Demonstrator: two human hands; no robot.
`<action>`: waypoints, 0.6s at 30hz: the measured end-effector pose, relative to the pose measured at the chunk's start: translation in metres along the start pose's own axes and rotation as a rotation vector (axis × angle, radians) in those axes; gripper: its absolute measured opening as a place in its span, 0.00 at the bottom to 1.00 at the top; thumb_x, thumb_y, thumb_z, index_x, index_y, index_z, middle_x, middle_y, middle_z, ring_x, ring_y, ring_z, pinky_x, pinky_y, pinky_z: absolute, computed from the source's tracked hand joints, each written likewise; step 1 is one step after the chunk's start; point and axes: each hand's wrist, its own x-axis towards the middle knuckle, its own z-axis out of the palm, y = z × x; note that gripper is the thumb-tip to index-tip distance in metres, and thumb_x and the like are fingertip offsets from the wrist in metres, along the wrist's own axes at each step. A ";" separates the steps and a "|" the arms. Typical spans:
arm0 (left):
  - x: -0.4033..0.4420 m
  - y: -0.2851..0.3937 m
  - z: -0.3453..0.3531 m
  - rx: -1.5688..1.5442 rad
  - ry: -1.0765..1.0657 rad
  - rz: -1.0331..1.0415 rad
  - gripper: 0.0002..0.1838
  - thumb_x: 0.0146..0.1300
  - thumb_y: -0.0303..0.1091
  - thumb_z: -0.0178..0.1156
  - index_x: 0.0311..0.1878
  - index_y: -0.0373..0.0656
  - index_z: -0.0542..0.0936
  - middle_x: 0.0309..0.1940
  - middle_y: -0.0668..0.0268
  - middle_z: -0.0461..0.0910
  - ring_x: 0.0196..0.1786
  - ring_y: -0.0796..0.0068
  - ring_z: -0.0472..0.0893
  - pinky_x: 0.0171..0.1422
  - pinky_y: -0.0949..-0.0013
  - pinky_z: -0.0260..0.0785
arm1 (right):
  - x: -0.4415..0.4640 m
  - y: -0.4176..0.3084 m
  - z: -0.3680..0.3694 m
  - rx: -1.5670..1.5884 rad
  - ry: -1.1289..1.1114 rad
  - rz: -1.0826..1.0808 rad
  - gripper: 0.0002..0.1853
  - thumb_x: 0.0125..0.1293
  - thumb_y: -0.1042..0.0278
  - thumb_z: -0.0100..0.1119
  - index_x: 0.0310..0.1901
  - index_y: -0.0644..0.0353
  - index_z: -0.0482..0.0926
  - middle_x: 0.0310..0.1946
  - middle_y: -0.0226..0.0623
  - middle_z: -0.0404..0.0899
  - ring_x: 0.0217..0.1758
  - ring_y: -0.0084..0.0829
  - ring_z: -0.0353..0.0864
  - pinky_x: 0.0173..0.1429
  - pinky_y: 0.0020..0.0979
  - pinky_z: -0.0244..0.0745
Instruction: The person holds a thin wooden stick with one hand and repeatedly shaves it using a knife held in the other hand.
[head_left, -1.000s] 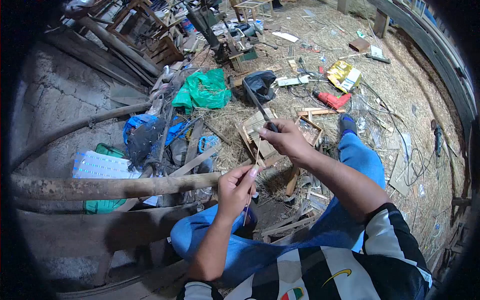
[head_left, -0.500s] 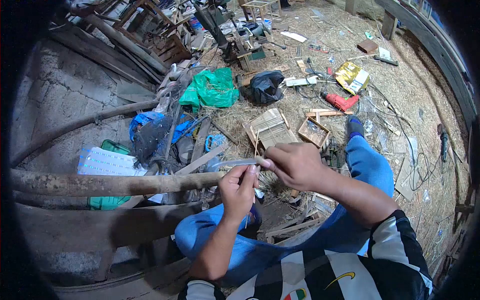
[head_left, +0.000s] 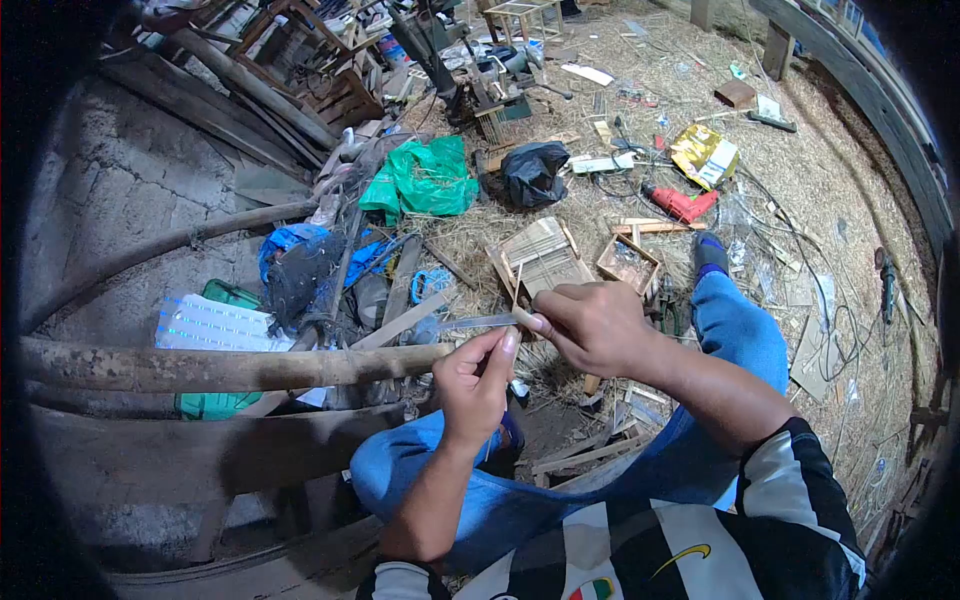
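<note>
My right hand (head_left: 592,328) is closed round the handle of a knife, whose blade (head_left: 476,323) points left, just above the fingertips of my left hand. A thin wooden stick (head_left: 517,285) rises beside the blade at my right thumb. Its lower part runs down to the pinched thumb and fingers of my left hand (head_left: 474,388). The knife's handle is hidden inside my right fist. Both hands are close together, above my bent legs.
A bamboo pole (head_left: 230,366) reaches in from the left toward my left hand. Beyond my hands lie a slatted wooden piece (head_left: 540,255), a small wooden box (head_left: 628,263), a green bag (head_left: 420,178), a black bag (head_left: 534,173) and a red drill (head_left: 682,203).
From pointing up and away a second ago, the knife has swung down across the stick, and my right hand has come lower. Since half a second ago, the blade has shifted slightly up.
</note>
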 end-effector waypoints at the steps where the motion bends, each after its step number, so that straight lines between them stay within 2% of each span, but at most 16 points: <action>1: 0.000 -0.001 -0.001 -0.010 -0.007 0.001 0.11 0.70 0.31 0.64 0.49 0.34 0.85 0.19 0.71 0.75 0.13 0.88 0.65 0.16 0.79 0.54 | 0.001 0.004 0.001 0.001 0.000 0.002 0.14 0.72 0.51 0.54 0.35 0.52 0.76 0.25 0.37 0.80 0.26 0.46 0.82 0.26 0.47 0.73; 5: 0.001 0.007 -0.004 -0.074 -0.011 -0.048 0.11 0.70 0.31 0.64 0.49 0.35 0.85 0.19 0.70 0.75 0.14 0.88 0.65 0.16 0.79 0.54 | 0.013 0.030 -0.002 -0.107 0.078 0.117 0.15 0.72 0.50 0.53 0.34 0.51 0.76 0.24 0.38 0.80 0.26 0.47 0.82 0.27 0.48 0.73; 7: -0.001 0.010 -0.007 -0.015 -0.048 -0.061 0.11 0.69 0.28 0.63 0.49 0.32 0.85 0.25 0.72 0.80 0.24 0.89 0.72 0.28 0.81 0.62 | 0.016 0.037 -0.006 -0.123 0.062 0.222 0.15 0.72 0.50 0.53 0.34 0.51 0.77 0.25 0.39 0.81 0.26 0.48 0.82 0.27 0.49 0.73; 8: 0.000 0.011 -0.007 -0.017 -0.046 -0.059 0.11 0.69 0.28 0.63 0.49 0.32 0.85 0.25 0.72 0.80 0.24 0.89 0.72 0.28 0.81 0.62 | 0.013 0.033 -0.004 -0.094 0.122 0.186 0.16 0.72 0.50 0.53 0.33 0.52 0.76 0.24 0.39 0.80 0.26 0.47 0.82 0.27 0.48 0.73; 11: 0.002 0.010 -0.007 -0.038 0.017 -0.152 0.10 0.69 0.28 0.64 0.48 0.32 0.85 0.24 0.72 0.80 0.24 0.89 0.71 0.27 0.81 0.62 | 0.006 0.008 0.000 0.030 0.123 0.095 0.15 0.72 0.51 0.54 0.33 0.53 0.76 0.24 0.39 0.78 0.26 0.47 0.82 0.26 0.46 0.73; 13: 0.002 0.005 -0.007 -0.059 0.016 -0.149 0.11 0.68 0.34 0.66 0.46 0.35 0.85 0.19 0.69 0.76 0.13 0.87 0.66 0.15 0.80 0.55 | 0.000 0.001 0.009 0.054 0.125 0.017 0.14 0.71 0.52 0.55 0.35 0.53 0.76 0.23 0.38 0.78 0.25 0.46 0.81 0.25 0.44 0.73; 15: 0.000 0.001 -0.007 -0.063 0.008 -0.116 0.11 0.68 0.33 0.66 0.46 0.35 0.85 0.19 0.69 0.75 0.13 0.87 0.66 0.15 0.79 0.55 | -0.002 -0.004 0.012 -0.002 0.015 -0.063 0.13 0.71 0.52 0.55 0.37 0.53 0.77 0.24 0.37 0.78 0.24 0.45 0.81 0.25 0.44 0.74; 18: 0.000 0.002 -0.005 -0.075 0.009 -0.068 0.11 0.67 0.33 0.67 0.46 0.36 0.85 0.19 0.70 0.75 0.13 0.87 0.66 0.15 0.79 0.55 | 0.002 0.003 0.007 -0.044 0.019 -0.041 0.13 0.71 0.52 0.55 0.37 0.52 0.77 0.24 0.36 0.79 0.23 0.45 0.82 0.25 0.44 0.74</action>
